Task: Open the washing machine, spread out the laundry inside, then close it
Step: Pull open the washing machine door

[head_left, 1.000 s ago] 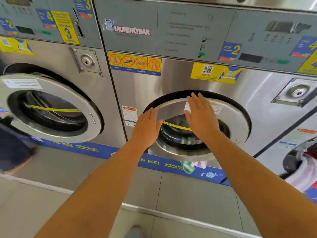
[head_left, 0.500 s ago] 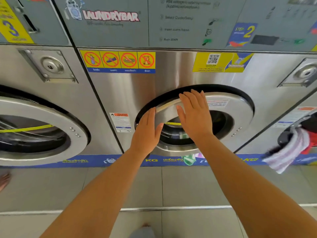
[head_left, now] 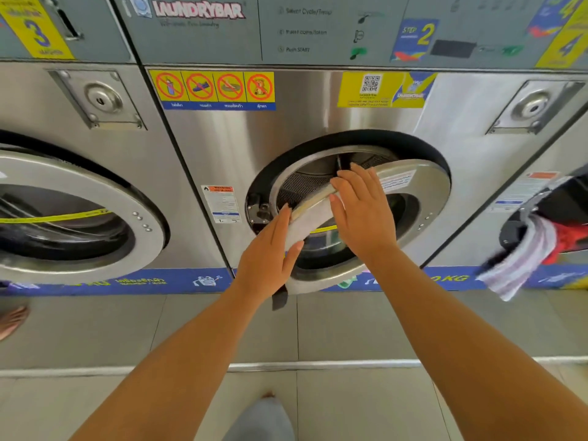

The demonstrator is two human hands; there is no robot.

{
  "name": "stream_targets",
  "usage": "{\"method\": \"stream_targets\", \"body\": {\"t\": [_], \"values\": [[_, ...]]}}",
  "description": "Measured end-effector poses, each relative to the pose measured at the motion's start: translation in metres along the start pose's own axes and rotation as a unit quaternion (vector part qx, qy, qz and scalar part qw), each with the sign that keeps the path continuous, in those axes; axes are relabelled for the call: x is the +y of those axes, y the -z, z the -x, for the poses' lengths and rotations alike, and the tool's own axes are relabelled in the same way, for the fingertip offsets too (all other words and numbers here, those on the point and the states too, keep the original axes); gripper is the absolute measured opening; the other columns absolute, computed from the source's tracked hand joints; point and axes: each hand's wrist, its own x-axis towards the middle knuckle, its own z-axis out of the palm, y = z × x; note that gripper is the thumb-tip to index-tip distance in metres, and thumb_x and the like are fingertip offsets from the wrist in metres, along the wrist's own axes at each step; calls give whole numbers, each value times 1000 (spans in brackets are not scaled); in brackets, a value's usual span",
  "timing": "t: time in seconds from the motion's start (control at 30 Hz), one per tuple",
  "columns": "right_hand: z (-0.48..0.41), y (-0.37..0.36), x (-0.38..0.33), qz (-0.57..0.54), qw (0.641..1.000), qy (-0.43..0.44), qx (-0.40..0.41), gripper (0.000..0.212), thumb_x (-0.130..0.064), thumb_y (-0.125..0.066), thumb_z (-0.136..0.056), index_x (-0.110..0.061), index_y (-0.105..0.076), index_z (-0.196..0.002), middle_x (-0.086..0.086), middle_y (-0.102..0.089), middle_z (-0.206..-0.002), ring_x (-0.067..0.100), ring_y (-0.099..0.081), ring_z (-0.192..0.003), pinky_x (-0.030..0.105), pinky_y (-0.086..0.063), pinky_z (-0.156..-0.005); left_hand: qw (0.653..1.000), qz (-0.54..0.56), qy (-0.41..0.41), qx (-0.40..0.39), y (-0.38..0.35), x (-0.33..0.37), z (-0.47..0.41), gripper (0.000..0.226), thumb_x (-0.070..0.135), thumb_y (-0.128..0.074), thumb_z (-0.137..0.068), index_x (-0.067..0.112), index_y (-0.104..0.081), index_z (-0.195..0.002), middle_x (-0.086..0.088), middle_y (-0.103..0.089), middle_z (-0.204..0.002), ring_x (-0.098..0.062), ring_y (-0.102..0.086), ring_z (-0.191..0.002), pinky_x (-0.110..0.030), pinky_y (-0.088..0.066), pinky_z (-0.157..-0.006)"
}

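We stand before the middle washing machine [head_left: 305,122], its round steel door [head_left: 410,214] hinged on the right and swung partly out from the dark gasket [head_left: 264,176]. Our left hand [head_left: 270,259] cups the free left edge of the door, fingers [head_left: 286,218] lying flat along its outer rim and thumb on the face; our right hand [head_left: 359,211] rests on the door's upper edge, fingers [head_left: 340,183] hooked over it. Both hands grip the door loosely, neither clenched, placed so as to lever it about the hinge. The perforated drum [head_left: 302,186] shows through the gap; laundry [head_left: 327,243] is glimpsed only dimly behind the door glass. A dark strip [head_left: 279,297] hangs below the door's lower edge. The latch plate [head_left: 259,211] sits exposed at the left of the opening. The neighbouring machine's door [head_left: 79,214] at left is well apart; striped and red cloth [head_left: 525,253] spills from the machine at right, near but clear of the door. A bare foot [head_left: 12,319] stands at the floor's left edge.
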Motion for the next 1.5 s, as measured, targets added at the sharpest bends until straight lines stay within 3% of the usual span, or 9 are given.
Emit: {"method": "stream_targets", "body": {"t": [0.27, 0.43, 0.63, 0.77, 0.9, 1.07, 1.2, 1.27, 1.5], "values": [[68, 37, 5, -61, 996, -28, 57, 31, -36, -43, -99, -12, -59, -108, 7, -61, -122, 25, -41, -134, 46, -31, -116, 995, 36, -85, -49, -2, 56, 59, 62, 46, -28, -99, 24, -7, -153, 2, -25, -159, -14, -33, -142, -25, -36, -109], [113, 66, 20, -94, 991, -58, 73, 28, -34, -51, -92, -11, -55, -109, 8, -58, -130, 25, -37, -139, 48, -34, -115, 994, 87, -34, -49, -15, 98, 63, 52, 36, -25, -103, 23, -16, -152, 4, -21, -160, -8, -14, -148, -30, -17, -121], [162, 98, 35, -131, 975, -159, 84, 38, -16, -40, -95, -4, -51, -129, 10, -38, -154, 24, -29, -146, 33, -29, -116, 985, -8, -114, -126, -40, 141, 48, 63, 38, -41, -99, 10, -19, -152, -6, -19, -160, -20, -14, -149, -35, -13, -123], [185, 122, 62, -90, 985, -143, 37, 52, -3, -43, -92, -3, -40, -144, 12, -30, -157, 23, -26, -147, 21, -20, -116, 967, -26, -192, -166, -59, 174, 33, 66, 41, -40, -99, 10, -17, -152, -7, -17, -161, -21, -15, -149, -35, -13, -122], [201, 138, 76, -73, 976, -199, 40, 53, -2, -43, -93, -5, -38, -146, 11, -29, -157, 24, -37, -142, 32, -40, -107, 953, -34, -231, -190, -73, 195, 15, 85, 58, -40, -92, 12, -5, -154, -5, -4, -163, -17, -4, -150, -35, -8, -123], [220, 138, 93, 20, 966, -257, 24, 64, 2, -48, -91, -11, -29, -151, 8, -28, -159, 28, -31, -145, 45, -36, -114, 925, -98, -305, -204, -87, 224, -3, 93, 68, -39, -87, 12, -6, -154, -5, 2, -163, -21, 2, -151, -42, -4, -123], [232, 128, 97, 80, 939, -332, 33, 71, -10, -55, -92, -13, -19, -153, 10, -22, -160, 31, -26, -146, 48, -28, -118, 930, -99, -301, -187, -107, 251, -2, 93, 70, -33, -86, 11, -9, -154, -5, -1, -163, -21, 1, -151, -38, 1, -122], [236, 125, 105, 117, 923, -367, 28, 67, -19, -49, -96, -17, -14, -154, 8, -18, -162, 31, -20, -148, 48, -18, -119, 928, -120, -304, -180, -115, 260, -4, 87, 68, -25, -88, 14, -8, -154, -4, -1, -163, -21, 2, -150, -40, 0, -122], [243, 128, 142, 160, 894, -419, 7, 56, -39, -29, -102, -27, -9, -153, 6, -12, -163, 32, -11, -150, 50, -14, -120, 917, -112, -342, -171, -130, 273, -29, 72, 57, -20, -96, 14, -11, -153, -6, -10, -162, -22, -7, -150, -42, -9, -122]]}}
